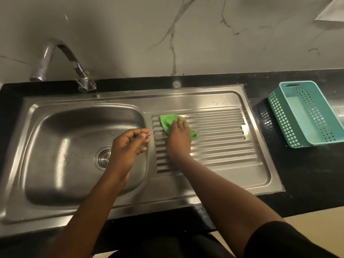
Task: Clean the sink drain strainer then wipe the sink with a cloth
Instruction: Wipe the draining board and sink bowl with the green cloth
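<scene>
A green cloth [168, 121] lies on the ridged drainboard [223, 138] of the steel sink [55, 211], near its left end. My right hand [179, 138] presses flat on the cloth and covers its middle. My left hand [128, 146] hovers over the right side of the basin with its fingers loosely curled and nothing in them. It hides part of the round drain strainer [103, 157] set in the basin floor. Water drops dot the basin.
A chrome tap [61, 58] arches over the basin from the back left. A teal perforated basket [305, 112] sits on the black counter [307, 174] right of the sink, tilted on a dark basket [262, 114]. A marble wall rises behind.
</scene>
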